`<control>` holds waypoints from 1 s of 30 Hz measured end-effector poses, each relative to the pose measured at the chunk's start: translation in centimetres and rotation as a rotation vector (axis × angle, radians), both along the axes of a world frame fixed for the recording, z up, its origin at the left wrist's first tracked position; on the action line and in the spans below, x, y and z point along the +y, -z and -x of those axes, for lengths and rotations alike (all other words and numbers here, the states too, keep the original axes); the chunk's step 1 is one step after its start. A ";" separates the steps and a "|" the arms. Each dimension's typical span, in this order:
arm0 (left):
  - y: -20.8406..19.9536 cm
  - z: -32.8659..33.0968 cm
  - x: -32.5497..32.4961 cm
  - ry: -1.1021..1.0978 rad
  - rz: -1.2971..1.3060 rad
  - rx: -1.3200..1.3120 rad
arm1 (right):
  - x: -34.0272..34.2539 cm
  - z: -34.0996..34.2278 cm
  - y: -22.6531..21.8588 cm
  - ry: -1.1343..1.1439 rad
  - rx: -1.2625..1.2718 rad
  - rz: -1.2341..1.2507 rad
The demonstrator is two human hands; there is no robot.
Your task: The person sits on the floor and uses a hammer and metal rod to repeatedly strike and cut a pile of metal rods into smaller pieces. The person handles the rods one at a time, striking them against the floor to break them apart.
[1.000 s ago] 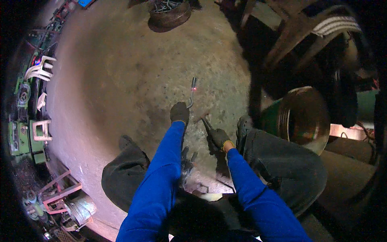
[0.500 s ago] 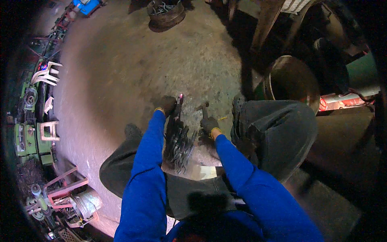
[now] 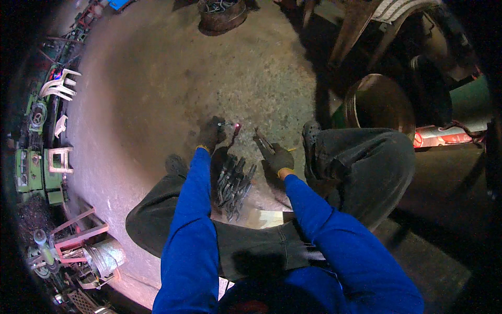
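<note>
My left hand [image 3: 212, 135], in a dark glove, is closed low over the floor. A thin, shiny metal piece [image 3: 226, 124] sticks out of its fingers toward a small pinkish-white glowing tip [image 3: 238, 125]; how the two join is too small to tell. To the right, my gloved right hand [image 3: 281, 159] is closed round a hammer [image 3: 265, 142], its far end up and left of the fingers. Several dark, twisted metal rods [image 3: 234, 186] lie in a heap between my forearms, just nearer to me than the hands.
A round metal tub [image 3: 222, 21] with metal pieces stands far ahead. At the right are a large drum [image 3: 379, 102] and a chair [image 3: 389, 13]. White plastic chairs [image 3: 61, 86] and green machinery [image 3: 29, 170] line the left. My bent legs [image 3: 361, 167] flank the heap.
My left hand has shifted slightly left, and the shiny piece now shows beside it. The right hand moved slightly right and the hammer is turned differently. The whole view shifted a little.
</note>
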State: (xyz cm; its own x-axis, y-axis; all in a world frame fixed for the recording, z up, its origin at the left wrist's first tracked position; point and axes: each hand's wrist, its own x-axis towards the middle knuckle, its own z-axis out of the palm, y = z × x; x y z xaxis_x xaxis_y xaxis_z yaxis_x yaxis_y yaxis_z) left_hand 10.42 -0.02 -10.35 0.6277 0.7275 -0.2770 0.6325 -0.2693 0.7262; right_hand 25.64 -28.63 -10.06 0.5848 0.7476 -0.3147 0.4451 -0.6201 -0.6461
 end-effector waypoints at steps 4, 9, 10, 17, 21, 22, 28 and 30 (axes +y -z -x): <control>-0.4 3.2 2.0 0.026 0.048 -0.277 | 2.4 2.1 -1.5 -0.009 0.100 0.035; -4.9 -0.7 -1.4 -0.198 0.241 -0.238 | 2.1 1.0 2.0 0.135 0.166 0.087; -4.8 -0.2 -0.7 -0.191 0.166 -0.182 | 2.3 1.1 2.7 0.126 0.166 0.070; -6.3 -1.2 -1.0 -0.060 -0.429 0.374 | 3.0 0.1 2.6 -0.045 0.315 0.080; -6.1 -2.3 -1.5 -0.009 -0.393 0.412 | 3.9 -0.2 2.5 -0.066 0.214 0.134; -6.2 -2.7 -1.8 0.023 -0.360 0.359 | 3.9 -0.3 3.5 0.008 0.244 0.142; -0.3 -0.7 -1.3 -0.059 -0.479 0.423 | 6.5 1.2 3.3 0.106 0.294 0.067; -0.4 -1.2 -1.4 0.034 -0.522 0.437 | 6.8 1.3 3.0 0.185 0.272 -0.026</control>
